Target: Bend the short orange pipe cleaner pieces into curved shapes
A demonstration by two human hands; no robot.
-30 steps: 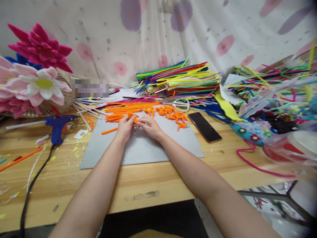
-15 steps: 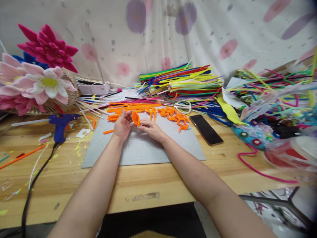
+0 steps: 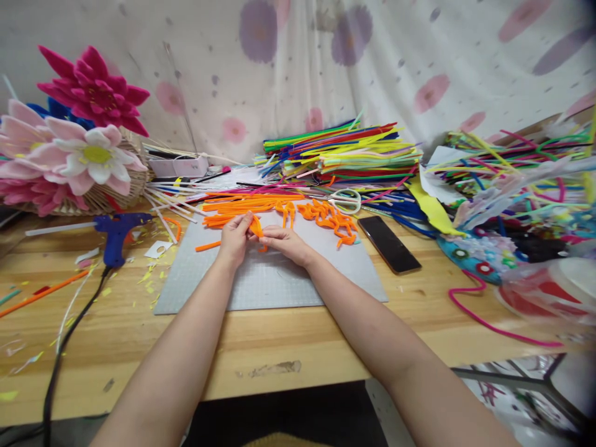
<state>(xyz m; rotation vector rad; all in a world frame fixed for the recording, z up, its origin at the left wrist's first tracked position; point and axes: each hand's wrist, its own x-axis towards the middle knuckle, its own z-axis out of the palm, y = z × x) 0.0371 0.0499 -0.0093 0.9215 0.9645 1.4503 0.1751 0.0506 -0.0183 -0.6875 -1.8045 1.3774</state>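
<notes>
Both hands meet over the far part of a grey cutting mat (image 3: pixel 279 282) on a wooden table. My left hand (image 3: pixel 235 239) and my right hand (image 3: pixel 285 241) pinch the same bent orange pipe cleaner (image 3: pixel 257 230) between their fingertips. Its folded loop shows between the two hands and a short end hangs below. Straight orange pipe cleaners (image 3: pixel 242 205) lie just beyond my left hand. A heap of bent orange pieces (image 3: pixel 328 217) lies beyond my right hand.
A blue glue gun (image 3: pixel 116 230) with a black cord lies left of the mat. Scissors (image 3: pixel 344 200) and a black phone (image 3: pixel 388 244) sit to the right. Stacked coloured pipe cleaners (image 3: pixel 339 152) fill the back. Felt flowers (image 3: pixel 69 149) stand at far left.
The orange loop was held up and open between the hands half a second ago; now it is lower and pinched tighter between both sets of fingertips. The hands stay over the same spot.
</notes>
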